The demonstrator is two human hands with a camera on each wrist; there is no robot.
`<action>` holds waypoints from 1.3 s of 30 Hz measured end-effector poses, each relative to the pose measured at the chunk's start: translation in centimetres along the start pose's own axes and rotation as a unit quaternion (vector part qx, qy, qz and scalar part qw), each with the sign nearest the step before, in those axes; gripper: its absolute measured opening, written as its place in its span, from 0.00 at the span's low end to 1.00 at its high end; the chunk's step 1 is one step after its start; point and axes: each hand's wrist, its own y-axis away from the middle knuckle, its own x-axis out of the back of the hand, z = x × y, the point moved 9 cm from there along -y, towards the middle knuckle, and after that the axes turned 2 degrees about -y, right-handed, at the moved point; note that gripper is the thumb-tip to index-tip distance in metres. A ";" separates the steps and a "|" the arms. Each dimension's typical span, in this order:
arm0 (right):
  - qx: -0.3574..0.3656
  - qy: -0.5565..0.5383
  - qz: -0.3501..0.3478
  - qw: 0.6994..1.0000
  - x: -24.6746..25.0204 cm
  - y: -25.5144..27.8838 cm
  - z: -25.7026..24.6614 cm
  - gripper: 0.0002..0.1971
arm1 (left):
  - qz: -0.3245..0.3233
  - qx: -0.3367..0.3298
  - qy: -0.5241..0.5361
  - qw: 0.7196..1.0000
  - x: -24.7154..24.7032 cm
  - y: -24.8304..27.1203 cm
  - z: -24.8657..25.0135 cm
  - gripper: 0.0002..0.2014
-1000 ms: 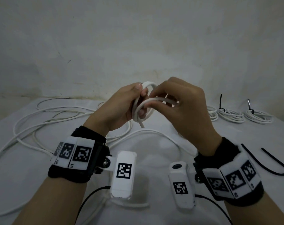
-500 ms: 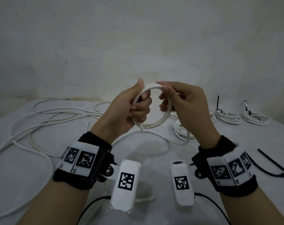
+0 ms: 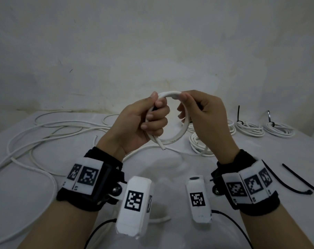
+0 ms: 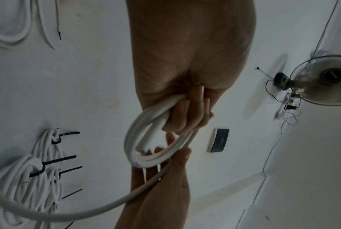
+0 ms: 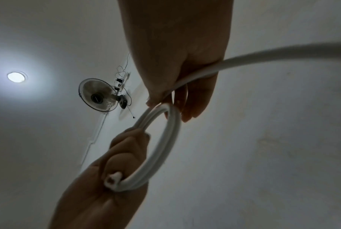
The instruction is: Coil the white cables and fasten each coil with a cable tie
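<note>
Both hands hold a small coil of white cable (image 3: 177, 135) up above the table. My left hand (image 3: 143, 121) grips the coil's left side in a fist, with the cut cable end (image 3: 161, 145) sticking out below it. My right hand (image 3: 204, 114) pinches the cable at the top of the loop (image 3: 170, 94). In the left wrist view the coil (image 4: 146, 139) shows two turns, and the cable runs off to the lower left. The right wrist view shows the loop (image 5: 165, 139) between both hands and the cable (image 5: 263, 58) trailing right.
Loose white cable (image 3: 44, 126) sprawls over the left of the white table. Tied coils (image 3: 249, 128) (image 3: 280, 130) sit at the back right, and another coil (image 3: 199, 144) lies behind my right wrist. Black cable ties (image 3: 299, 182) lie at the right edge.
The hands have drawn apart and the loop has widened into a round coil. My right hand has moved from the coil's front to its top.
</note>
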 end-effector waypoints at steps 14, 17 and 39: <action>-0.025 0.076 -0.088 0.993 -0.7 0.9 5.8 0.16 | 0.075 -0.222 0.119 0.965 5.7 2.3 7.0 0.20; 0.026 0.130 -0.157 0.979 -2.4 1.3 4.4 0.12 | 0.110 -0.242 0.108 0.958 6.5 2.6 7.3 0.21; 0.190 0.186 -0.143 0.953 -3.1 1.7 -5.4 0.16 | 0.145 -0.095 -0.117 0.978 2.6 0.1 2.3 0.17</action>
